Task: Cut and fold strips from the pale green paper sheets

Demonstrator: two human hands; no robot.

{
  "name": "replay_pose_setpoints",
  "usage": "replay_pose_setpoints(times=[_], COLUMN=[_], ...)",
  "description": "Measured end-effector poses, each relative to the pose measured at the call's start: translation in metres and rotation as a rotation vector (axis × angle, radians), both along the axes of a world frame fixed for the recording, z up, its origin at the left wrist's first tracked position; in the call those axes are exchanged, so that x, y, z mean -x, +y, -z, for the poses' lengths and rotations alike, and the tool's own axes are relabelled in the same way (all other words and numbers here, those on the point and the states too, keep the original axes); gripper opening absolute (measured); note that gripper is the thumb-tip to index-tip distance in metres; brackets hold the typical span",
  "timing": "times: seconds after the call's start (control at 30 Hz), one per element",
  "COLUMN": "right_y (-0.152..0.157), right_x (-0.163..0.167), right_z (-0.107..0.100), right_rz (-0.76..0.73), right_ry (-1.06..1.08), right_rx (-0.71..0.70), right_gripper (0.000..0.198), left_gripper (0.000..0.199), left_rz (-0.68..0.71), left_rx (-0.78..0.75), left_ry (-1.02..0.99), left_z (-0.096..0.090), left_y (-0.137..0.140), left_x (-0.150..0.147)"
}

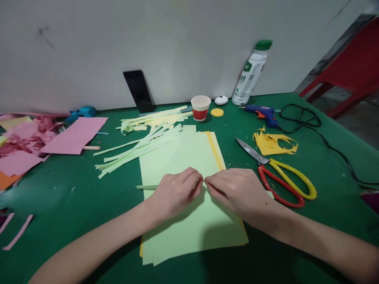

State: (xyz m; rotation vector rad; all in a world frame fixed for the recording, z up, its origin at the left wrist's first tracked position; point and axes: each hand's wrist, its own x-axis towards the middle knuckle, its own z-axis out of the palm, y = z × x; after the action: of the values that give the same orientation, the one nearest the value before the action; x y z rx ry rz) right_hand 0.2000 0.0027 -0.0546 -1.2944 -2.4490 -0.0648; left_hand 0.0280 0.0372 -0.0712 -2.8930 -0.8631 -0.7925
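My left hand (179, 191) and my right hand (237, 189) meet above a stack of light green paper sheets (183, 240), fingertips pinched close together. Between them runs a narrow green paper strip (146, 187), mostly hidden by the fingers; one end sticks out left of my left hand. A small pale tip shows beyond my right hand, by the scissors. More cut green strips (130, 157) lie fanned over the stack's upper left corner. Yellow-orange sheets show at the stack's edges. Scissors (266, 165) with one red and one yellow handle lie partly open beside my right hand.
Along the wall stand a phone (138, 90), a red and white paper cup (200, 108) and a leaning bottle (251, 73). A blue glue gun (262, 112) with a black cord and a cut yellow paper (275, 142) lie right. Pink paper (77, 136) and scraps lie left.
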Motion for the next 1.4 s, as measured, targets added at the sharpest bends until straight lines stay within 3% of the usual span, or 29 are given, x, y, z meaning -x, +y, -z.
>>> replay_pose_setpoints(times=[0.13,0.3,0.67,0.83,1.13,1.4], right_y=[0.002,0.004,-0.003,-0.004,-0.002,0.002], right_x=[-0.006,-0.01,0.002,0.002,-0.001,-0.009], right_z=[-0.006,-0.013,-0.01,-0.011,-0.01,-0.019], right_rz=[0.033,0.073,0.053,-0.005,0.051,0.162], right_ry=[0.038,-0.018,-0.043,-0.053,-0.063,-0.03], right_rx=[-0.063,0.015,0.075,0.161,0.141,0.138], right_gripper=[0.023,0.023,0.012,0.018,0.022,0.023], left_gripper=[0.01,0.009,0.016,0.013,0.01,0.008], left_rz=[-0.052,-0.076,0.03,-0.004,-0.036,-0.144], left_rx=[0.19,0.292,0.033,0.011,0.009,0.055], left_ry=[-0.051,-0.036,0.008,0.012,-0.056,-0.057], left_z=[-0.003,-0.005,-0.003,-0.006,-0.007,-0.009], left_y=[0.008,0.012,-0.008,-0.006,0.0,0.021], left_x=[0.005,0.008,-0.001,0.0,0.001,0.014])
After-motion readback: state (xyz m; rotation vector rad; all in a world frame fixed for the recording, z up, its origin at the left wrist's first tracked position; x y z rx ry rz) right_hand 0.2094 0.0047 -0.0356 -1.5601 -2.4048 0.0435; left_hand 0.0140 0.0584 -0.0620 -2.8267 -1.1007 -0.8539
